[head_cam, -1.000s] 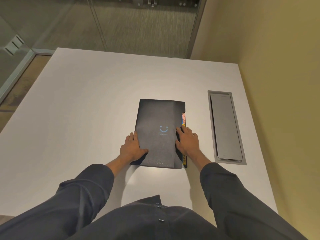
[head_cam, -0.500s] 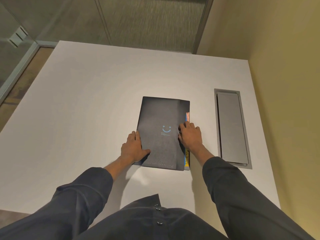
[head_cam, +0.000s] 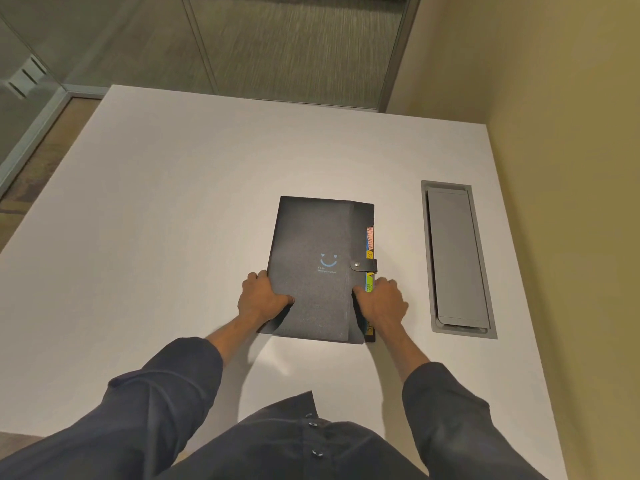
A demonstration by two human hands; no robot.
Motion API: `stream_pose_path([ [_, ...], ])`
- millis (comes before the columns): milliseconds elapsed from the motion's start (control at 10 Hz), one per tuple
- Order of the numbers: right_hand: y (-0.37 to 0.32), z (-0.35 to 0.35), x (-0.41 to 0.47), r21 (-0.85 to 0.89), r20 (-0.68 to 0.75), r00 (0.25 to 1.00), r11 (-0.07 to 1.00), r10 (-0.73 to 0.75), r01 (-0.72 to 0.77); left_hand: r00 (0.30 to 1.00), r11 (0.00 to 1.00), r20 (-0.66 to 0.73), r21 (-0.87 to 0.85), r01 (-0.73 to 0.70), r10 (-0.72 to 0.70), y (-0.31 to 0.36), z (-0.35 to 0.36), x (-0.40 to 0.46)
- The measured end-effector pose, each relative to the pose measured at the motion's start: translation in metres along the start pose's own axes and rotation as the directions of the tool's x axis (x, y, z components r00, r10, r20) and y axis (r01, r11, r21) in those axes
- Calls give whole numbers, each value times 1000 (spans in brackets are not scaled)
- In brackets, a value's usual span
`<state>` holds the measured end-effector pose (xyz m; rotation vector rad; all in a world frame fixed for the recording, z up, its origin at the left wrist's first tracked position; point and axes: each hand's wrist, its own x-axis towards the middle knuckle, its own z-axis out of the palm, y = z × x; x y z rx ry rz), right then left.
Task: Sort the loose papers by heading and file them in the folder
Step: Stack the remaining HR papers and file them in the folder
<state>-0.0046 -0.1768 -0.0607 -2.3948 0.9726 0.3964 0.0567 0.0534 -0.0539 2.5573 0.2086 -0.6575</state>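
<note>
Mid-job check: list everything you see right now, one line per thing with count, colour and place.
expanding folder: one, black with a blue smiley print, lying flat near the middle of the table, closed.
snap strap: one, black, over the folder's right edge, fastened.
index tabs: several, orange, yellow, green and blue, sticking out along the folder's right edge.
table: one, white, under everything.
cable hatch: one, grey, set into the table right of the folder, lid shut.
glass partition: beyond the table's far edge.
wall: yellowish, to the right.
left hand: grips the folder's left edge.
right hand: grips the folder's right edge, below the strap.
</note>
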Motion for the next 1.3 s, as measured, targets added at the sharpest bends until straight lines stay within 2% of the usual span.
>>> stream_pose_path([
  [100, -1, 4, 1, 296, 63, 997, 954, 36, -53, 999, 976, -3, -211, 50, -52, -1, 2, 4],
  [200, -7, 3, 7, 498, 89, 995, 864, 35, -75, 996, 917, 4, -390, 87, -93, 3, -2, 9],
  [400, -31, -18, 33, 504, 19, 1000, 863, -19, 6, 997, 901, 11, -429, 68, -70, 33, -26, 36],
  [700, -61, -41, 84, 375, 105, 980, 919, -172, 121, 1000, 935, -3, -356, 2, -3, 69, -49, 80],
  [900, -70, -39, 98, 141, 192, 954, 969, -230, 205, 997, 952, -3, -298, -70, 72, 78, -52, 93],
  [1100, -62, -40, 93, -19, 252, 920, 949, -299, 314, 991, 959, 43, -260, -114, 129, 83, -55, 78],
  [1200, -63, -55, 82, -127, 200, 896, 896, -397, 425, 978, 953, -14, -220, -208, 210, 85, -62, 68],
  [1300, -65, -70, 74, -264, 85, 874, 835, -478, 482, 968, 957, -71, -149, -249, 241, 87, -71, 60],
])
